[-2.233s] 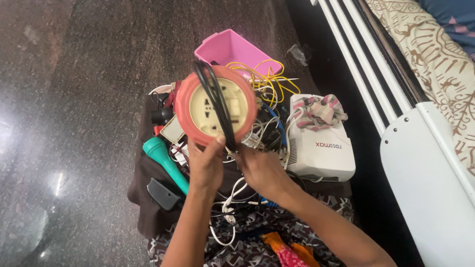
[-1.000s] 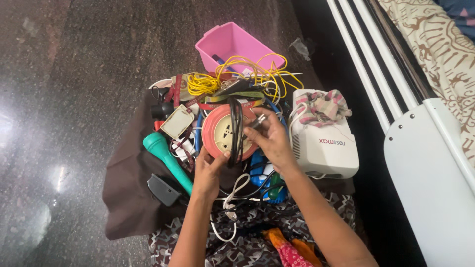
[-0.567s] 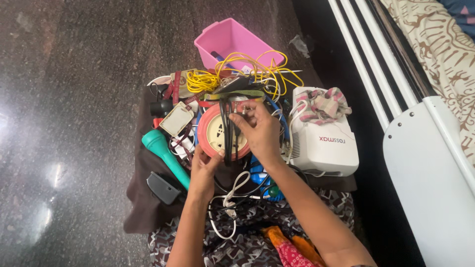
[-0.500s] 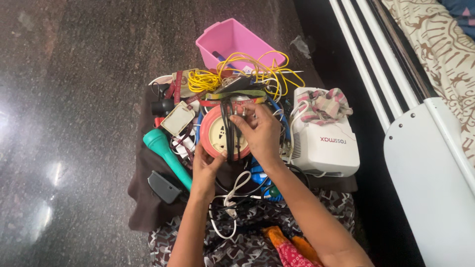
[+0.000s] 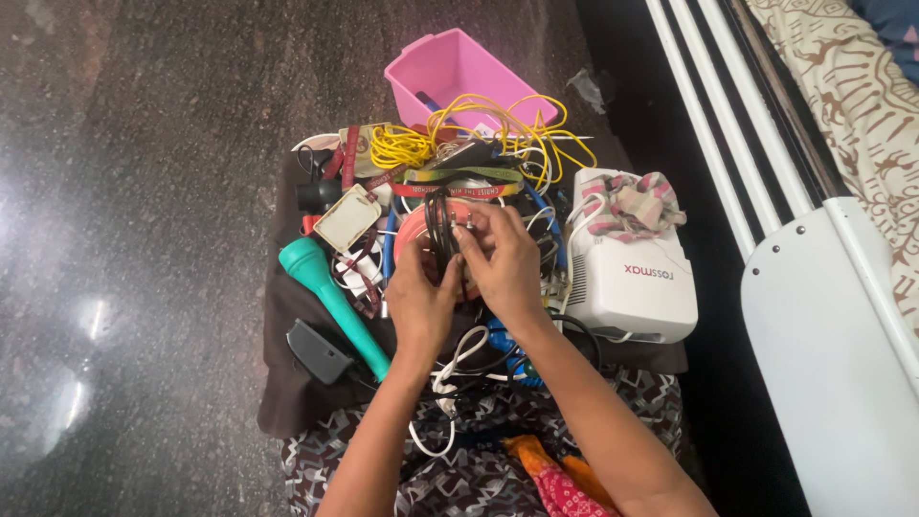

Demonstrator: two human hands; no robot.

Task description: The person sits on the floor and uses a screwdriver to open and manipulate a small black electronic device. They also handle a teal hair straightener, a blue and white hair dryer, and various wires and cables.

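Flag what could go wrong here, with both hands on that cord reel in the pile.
1. The black cord across the reel might snag the loose yellow wire or ribbons just behind it.
2. White cables trail under the left hand and right hand; lifting the reel could drag them.
3. The white machine sits close beside and could get knocked.

Soft daylight, glare patches on the dark polished floor point(image 5: 144, 239), sharp focus

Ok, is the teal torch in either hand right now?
No, the teal torch lies on the dark cloth, while both hands hold the orange reel.
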